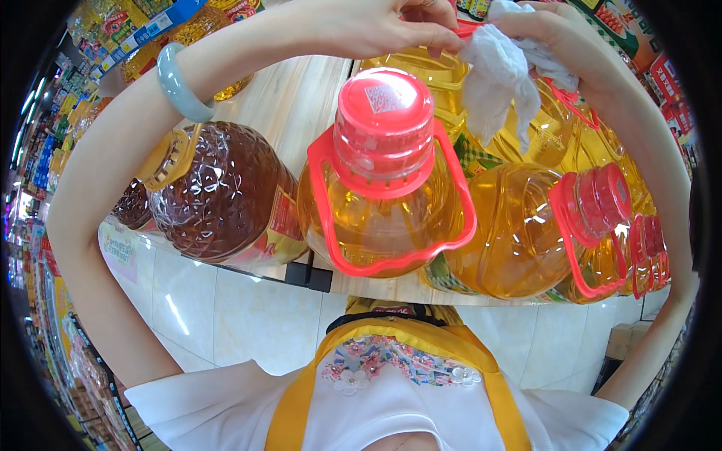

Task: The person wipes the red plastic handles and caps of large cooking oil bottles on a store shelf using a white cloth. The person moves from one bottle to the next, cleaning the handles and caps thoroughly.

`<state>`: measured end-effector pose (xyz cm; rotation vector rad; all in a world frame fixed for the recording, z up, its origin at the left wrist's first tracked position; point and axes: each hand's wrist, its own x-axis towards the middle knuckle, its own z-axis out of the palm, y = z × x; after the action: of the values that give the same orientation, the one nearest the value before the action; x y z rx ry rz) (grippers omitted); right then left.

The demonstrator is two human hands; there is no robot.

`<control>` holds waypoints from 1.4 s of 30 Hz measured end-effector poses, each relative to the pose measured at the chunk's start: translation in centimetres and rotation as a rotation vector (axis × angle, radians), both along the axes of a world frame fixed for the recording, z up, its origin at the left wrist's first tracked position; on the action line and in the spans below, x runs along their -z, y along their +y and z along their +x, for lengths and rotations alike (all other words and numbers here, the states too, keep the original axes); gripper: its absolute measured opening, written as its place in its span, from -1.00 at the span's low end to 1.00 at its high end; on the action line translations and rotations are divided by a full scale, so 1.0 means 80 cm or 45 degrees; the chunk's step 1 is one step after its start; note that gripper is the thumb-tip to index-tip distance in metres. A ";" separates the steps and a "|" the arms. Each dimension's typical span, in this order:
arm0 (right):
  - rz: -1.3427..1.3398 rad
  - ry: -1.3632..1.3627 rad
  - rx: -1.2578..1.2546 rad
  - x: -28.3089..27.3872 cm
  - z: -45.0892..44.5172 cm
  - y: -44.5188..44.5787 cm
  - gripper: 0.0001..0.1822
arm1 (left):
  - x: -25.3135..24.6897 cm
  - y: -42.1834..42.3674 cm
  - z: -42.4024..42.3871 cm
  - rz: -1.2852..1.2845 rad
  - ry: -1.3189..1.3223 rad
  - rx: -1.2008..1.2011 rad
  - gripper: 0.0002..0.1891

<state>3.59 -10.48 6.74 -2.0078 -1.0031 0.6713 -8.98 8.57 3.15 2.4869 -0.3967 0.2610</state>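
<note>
At the top centre, my left hand (417,28) pinches a red plastic handle (469,27), its upper part cut off by the picture's edge. A crumpled white cloth (499,79) hangs from my right hand (558,42), just to the right, close to that handle. Below them, yellow oil bottles (541,129) stand close together. Nearest to me is a large oil bottle with a red cap (389,96) and a raised red carrying handle (465,208); neither hand touches it. Another red-capped oil bottle (507,237) stands to its right.
Dark brown oil bottles (220,191) with yellow caps stand on the left of the wood-patterned display top (293,101). A black bracket (308,276) sits at its near edge. Stocked shelves (51,169) line the far left; cartons (623,341) rest on the tiled floor at right.
</note>
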 end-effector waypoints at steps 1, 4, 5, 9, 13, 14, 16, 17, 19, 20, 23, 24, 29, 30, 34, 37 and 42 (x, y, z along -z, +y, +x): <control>0.069 -0.135 -0.148 0.011 0.004 -0.002 -0.76 | 0.005 -0.002 0.011 0.005 -0.047 0.045 -0.78; -0.167 -0.071 0.042 -0.036 -0.064 -0.006 -0.64 | 0.020 0.014 0.035 -0.165 0.004 0.188 -0.76; -0.126 -0.128 -0.122 -0.019 -0.074 0.019 -0.61 | 0.028 0.041 0.002 -0.239 0.083 0.123 -0.76; 0.010 -0.353 -0.217 -0.012 -0.072 -0.011 -0.56 | 0.001 0.016 0.007 0.153 0.122 0.037 -0.76; 0.067 -0.422 -0.186 -0.019 -0.061 -0.026 -0.58 | -0.013 0.003 0.015 0.208 0.262 -0.082 -0.77; 0.093 -0.432 -0.160 -0.014 -0.056 -0.041 -0.58 | 0.005 -0.016 0.021 0.018 0.060 -0.122 -0.75; 0.179 -0.464 -0.103 -0.005 -0.049 -0.075 -0.58 | -0.001 -0.023 0.025 -0.148 0.078 -0.035 -0.71; 0.222 -0.488 -0.083 0.000 -0.050 -0.091 -0.58 | -0.014 -0.010 0.025 0.004 0.233 -0.066 -0.71; 0.291 -0.564 -0.004 0.014 -0.050 -0.127 -0.56 | -0.035 -0.008 0.022 0.178 0.267 -0.047 -0.70; 0.331 -0.608 0.033 0.022 -0.051 -0.144 -0.55 | -0.045 -0.019 0.013 0.189 0.150 -0.023 -0.70; 0.503 -0.772 0.055 0.044 -0.060 -0.170 -0.50 | -0.053 -0.022 -0.025 0.297 -0.180 -0.114 -0.70; 0.479 -0.894 0.178 0.040 -0.073 -0.202 -0.48 | -0.059 -0.055 -0.018 0.349 -0.336 -0.075 -0.70; 0.730 -1.141 0.003 0.095 -0.100 -0.199 -0.37 | 0.009 -0.079 -0.112 0.415 -0.722 -0.298 -0.78; 0.754 -1.178 -0.023 0.103 -0.107 -0.195 -0.34 | 0.026 -0.100 -0.126 0.289 -0.707 -0.296 -0.71; 0.869 -1.207 -0.202 0.149 -0.112 -0.142 -0.39 | 0.095 -0.135 -0.151 0.045 -0.698 -0.374 -0.48; 0.999 -1.276 -0.156 0.163 -0.097 -0.114 -0.47 | 0.118 -0.143 -0.125 0.043 -0.861 -0.510 -0.48; 1.061 -1.415 -0.092 0.187 -0.082 -0.090 -0.49 | 0.146 -0.134 -0.078 -0.177 -0.888 -0.505 -0.65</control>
<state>-2.98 -17.68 -8.22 -1.4708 -1.5993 -0.8641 -15.18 -2.11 -8.57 2.2524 -0.1388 1.2834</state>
